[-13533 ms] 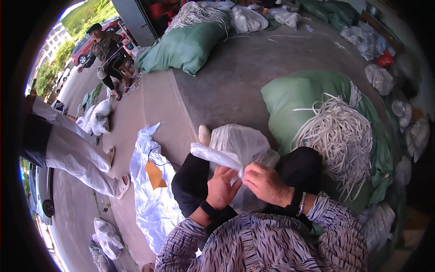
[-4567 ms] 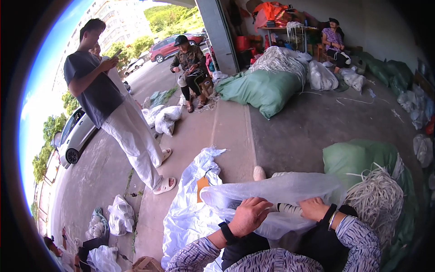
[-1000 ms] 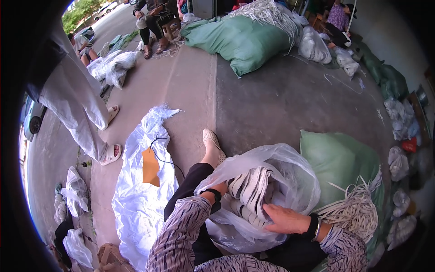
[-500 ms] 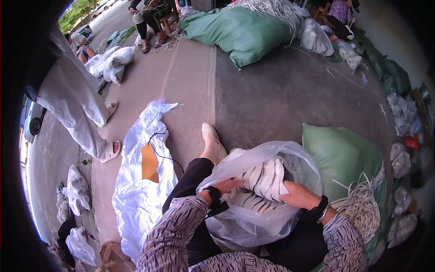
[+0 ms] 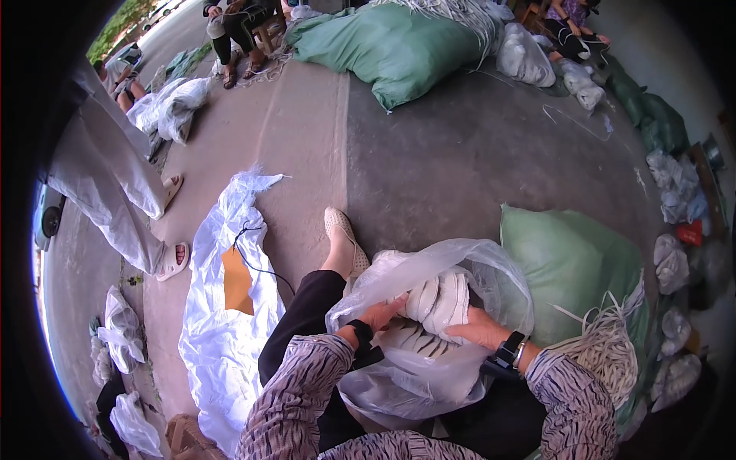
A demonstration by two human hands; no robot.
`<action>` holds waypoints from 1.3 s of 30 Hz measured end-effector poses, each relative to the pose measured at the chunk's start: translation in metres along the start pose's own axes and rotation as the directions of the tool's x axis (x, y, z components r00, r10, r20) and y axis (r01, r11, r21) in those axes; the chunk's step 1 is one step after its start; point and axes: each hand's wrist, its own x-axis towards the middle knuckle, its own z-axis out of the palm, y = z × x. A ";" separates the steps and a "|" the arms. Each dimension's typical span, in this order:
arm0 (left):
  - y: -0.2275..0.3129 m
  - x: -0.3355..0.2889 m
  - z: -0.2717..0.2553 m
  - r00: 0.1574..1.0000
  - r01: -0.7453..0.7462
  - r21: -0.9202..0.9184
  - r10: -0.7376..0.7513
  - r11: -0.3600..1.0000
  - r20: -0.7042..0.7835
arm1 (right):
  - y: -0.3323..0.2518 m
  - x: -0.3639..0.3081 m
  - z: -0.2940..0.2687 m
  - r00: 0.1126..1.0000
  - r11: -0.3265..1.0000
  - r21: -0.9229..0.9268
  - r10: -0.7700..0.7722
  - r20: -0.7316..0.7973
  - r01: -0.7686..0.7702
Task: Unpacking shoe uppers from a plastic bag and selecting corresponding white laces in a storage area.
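The smooth floor (image 5: 475, 169), brown-grey to dark grey, is the supporting surface. A crumpled white sheet (image 5: 224, 353) lies left of the left hand (image 5: 382, 313); a bulging green fabric sack (image 5: 563, 261) rests right of the right hand (image 5: 483, 331). Well ahead of both hands lies an elongated green fabric sack (image 5: 387, 54).

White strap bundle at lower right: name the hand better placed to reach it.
Right, likely: the right hand lies nearer the white strap bundle; the left hand sits farther left in the clear bag. Both touch white pieces.
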 end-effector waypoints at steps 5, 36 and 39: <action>-0.009 -0.016 0.012 0.989 -0.148 -0.349 0.131 0.925 -0.070 | -0.027 -0.016 0.020 0.996 0.922 -0.386 -0.068 -0.065 0.038; -0.042 -0.275 0.068 0.534 -0.839 -0.156 0.733 0.522 -0.422 | -0.110 -0.296 0.104 0.803 0.821 -0.235 -0.564 -0.193 0.520; -0.027 -0.305 0.062 0.357 -0.919 0.001 0.832 0.395 -0.424 | -0.102 -0.306 0.107 0.753 0.782 -0.272 -0.618 -0.227 0.561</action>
